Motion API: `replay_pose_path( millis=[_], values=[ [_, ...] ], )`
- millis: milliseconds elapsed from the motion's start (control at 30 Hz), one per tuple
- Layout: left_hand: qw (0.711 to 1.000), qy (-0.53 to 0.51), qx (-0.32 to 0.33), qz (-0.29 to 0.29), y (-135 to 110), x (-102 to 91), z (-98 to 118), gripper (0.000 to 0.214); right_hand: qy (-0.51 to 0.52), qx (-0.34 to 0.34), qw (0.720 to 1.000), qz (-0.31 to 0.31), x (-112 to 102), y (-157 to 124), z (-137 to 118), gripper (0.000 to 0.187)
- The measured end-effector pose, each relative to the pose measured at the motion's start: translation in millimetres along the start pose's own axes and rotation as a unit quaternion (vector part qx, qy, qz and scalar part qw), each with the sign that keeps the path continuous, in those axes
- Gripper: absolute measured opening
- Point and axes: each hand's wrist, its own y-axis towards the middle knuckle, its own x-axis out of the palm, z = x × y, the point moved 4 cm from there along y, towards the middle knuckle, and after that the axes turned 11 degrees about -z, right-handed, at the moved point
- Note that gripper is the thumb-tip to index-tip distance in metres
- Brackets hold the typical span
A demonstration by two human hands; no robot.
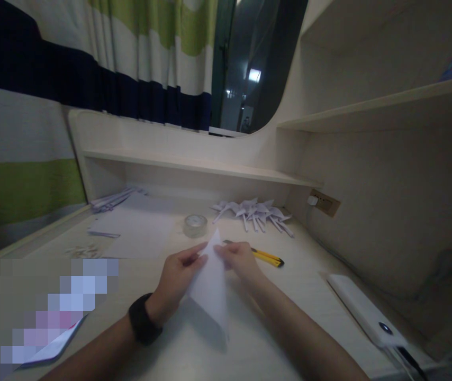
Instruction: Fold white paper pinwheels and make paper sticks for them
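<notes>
A folded white sheet of paper (210,288) is held up over the desk, its pointed tip upward and its wider end toward me. My left hand (182,272) pinches its left edge between thumb and fingers; a black band sits on that wrist. On the opposite edge, near the tip, my right hand (236,258) grips the paper the same way. A yellow utility knife (266,257) lies just beyond my right hand, partly hidden by it. Behind the paper's tip stands a roll of clear tape (195,225).
Several folded paper pinwheels (255,209) lie at the back right. Paper sheets (138,219) are stacked at the back left, near small pale pieces (83,250). A white power bank-like device (363,309) with cables lies at right. Shelves (388,106) rise on the right.
</notes>
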Motion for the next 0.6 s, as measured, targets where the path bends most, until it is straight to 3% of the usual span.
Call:
replay_pose_path(
  millis=[433,600],
  values=[
    [0.998,-0.03,-0.018,0.053,-1,-5.4,6,0.057,0.014,0.015,1.0,-0.014,9,-6,-4,0.05],
    [0.996,-0.033,-0.021,0.074,-1,-10.8,7,0.057,-0.006,-0.022,1.0,0.005,12,-7,-1,0.045]
  ],
)
